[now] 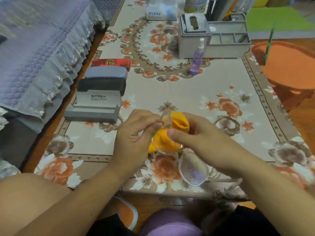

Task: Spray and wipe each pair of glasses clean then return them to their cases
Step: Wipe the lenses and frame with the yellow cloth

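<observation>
The floral-clothed bench lay under both hands. Beyond the left hand stood an open grey box-shaped case. Clear-framed glasses were pinched by it, while the right hand pressed soft orange cloth around one lens.

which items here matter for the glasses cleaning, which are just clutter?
Job: glasses, orange cloth, left hand, right hand, spray bottle, open case, closed cases.

Clutter: tissue box, grey organiser, orange basin, red box.

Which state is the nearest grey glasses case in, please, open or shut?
Open: the nearest grey case has its lid raised, showing printed lining and an empty tray.
</observation>
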